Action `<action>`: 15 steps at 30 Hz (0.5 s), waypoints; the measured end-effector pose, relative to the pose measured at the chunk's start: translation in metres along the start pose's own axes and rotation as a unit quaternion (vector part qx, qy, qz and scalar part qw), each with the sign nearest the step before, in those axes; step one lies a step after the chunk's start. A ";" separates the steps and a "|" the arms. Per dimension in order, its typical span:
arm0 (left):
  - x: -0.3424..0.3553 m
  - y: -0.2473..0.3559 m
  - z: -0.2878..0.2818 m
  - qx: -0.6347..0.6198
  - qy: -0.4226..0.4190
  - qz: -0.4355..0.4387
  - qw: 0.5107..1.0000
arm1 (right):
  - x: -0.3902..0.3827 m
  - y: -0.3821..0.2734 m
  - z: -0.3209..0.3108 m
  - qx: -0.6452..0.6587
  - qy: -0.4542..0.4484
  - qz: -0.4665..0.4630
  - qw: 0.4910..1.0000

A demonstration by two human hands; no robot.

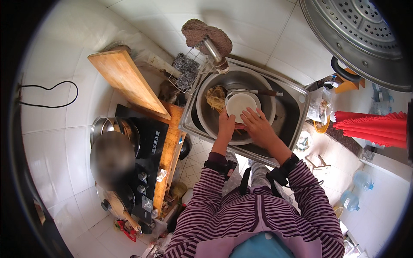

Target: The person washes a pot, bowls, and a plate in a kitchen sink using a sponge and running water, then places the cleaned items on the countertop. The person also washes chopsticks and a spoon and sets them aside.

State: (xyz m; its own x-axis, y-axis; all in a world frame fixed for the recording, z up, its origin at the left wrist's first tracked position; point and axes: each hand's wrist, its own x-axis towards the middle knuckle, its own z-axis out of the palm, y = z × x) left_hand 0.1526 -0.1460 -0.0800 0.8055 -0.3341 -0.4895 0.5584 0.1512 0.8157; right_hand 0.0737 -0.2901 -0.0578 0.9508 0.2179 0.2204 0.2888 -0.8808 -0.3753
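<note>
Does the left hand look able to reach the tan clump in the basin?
Probably yes: the left hand, at the white bowl, is close to the tan clump, nothing visible between.

A big basin (267, 107) sits in the sink (186, 122). A bowl (240, 105) is in the basin, with a stringy clump (215, 99) to its left. The tap (218, 60) is behind. Left of the sink is the stove (148, 167), with a pan (133, 127) on it. A board (129, 84) stands at the stove's far end.
</note>
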 end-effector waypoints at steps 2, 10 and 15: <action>-0.001 0.009 -0.005 0.049 -0.019 -0.014 0.999 | 0.006 0.011 0.000 -0.018 -0.048 -0.001 0.999; -0.003 0.023 -0.026 0.102 -0.062 -0.077 0.990 | 0.006 0.021 0.015 -0.005 -0.103 -0.086 0.991; -0.018 0.006 -0.014 -0.149 -0.030 -0.039 0.988 | 0.009 -0.010 0.025 0.047 0.046 -0.044 0.997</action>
State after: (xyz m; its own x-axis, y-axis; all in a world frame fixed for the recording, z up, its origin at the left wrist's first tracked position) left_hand 0.1443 -0.1265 -0.0710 0.7494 -0.4081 -0.5215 0.6593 0.3868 0.6448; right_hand 0.0821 -0.2692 -0.0749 0.9086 0.2485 0.3358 0.3832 -0.8158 -0.4332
